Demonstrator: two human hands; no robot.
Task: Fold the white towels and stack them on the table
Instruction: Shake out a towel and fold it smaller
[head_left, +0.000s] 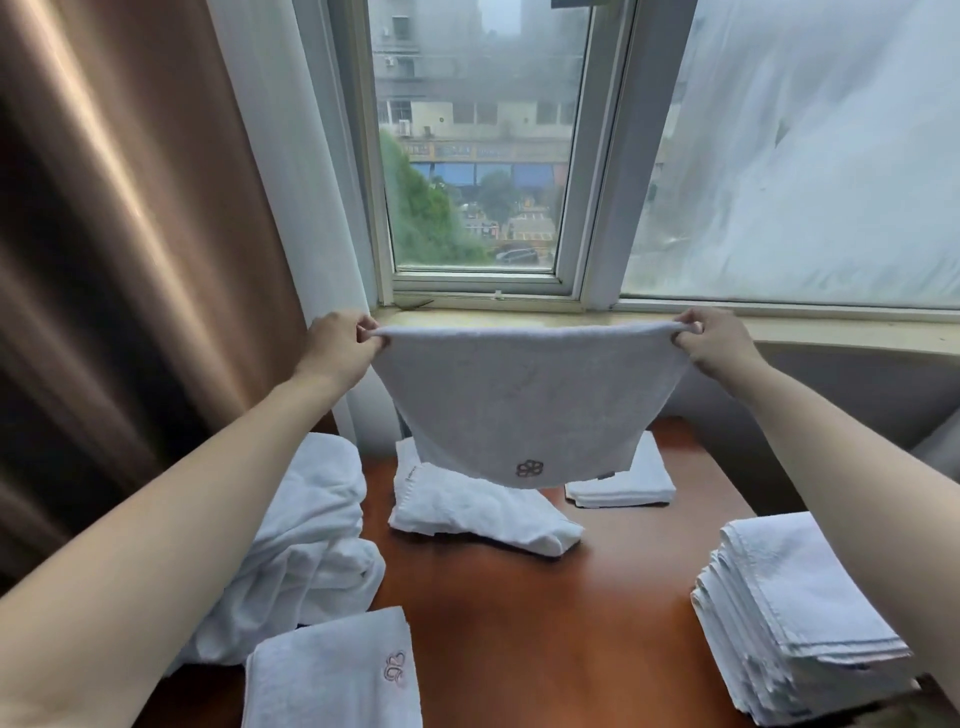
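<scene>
A white terry towel with a small embroidered flower emblem (524, 410) hangs in the air above the far half of the reddish-brown wooden surface (519, 613), stretched flat between two raised arms. The left hand (340, 345) pinches the towel's upper left corner, fingers curled round the cloth, and the right hand (714, 340) pinches the upper right corner in the same way. The top edge runs taut from hand to hand, level with the window sill (519, 314), and the lower edge curves down with the emblem near its middle.

Beneath the hanging towel, on the far side of the surface, lies a loosely crumpled white towel (467, 509), and just to its right a small, flat folded white cloth (631, 483), partly hidden behind the held towel. At the left edge of the surface a large heap of rumpled white towelling (306, 551) is piled up. Near left, a folded white towel with a pink heart-like emblem (337, 675) lies flat, touching the heap. At the near right stands a tall, neat stack of folded white cloths (795, 618).

Beyond the surface is a white-framed window (478, 156) looking out on buildings and trees. A brown curtain (104, 234) hangs on the left, and a sheer white curtain (821, 156) covers the pane on the right.
</scene>
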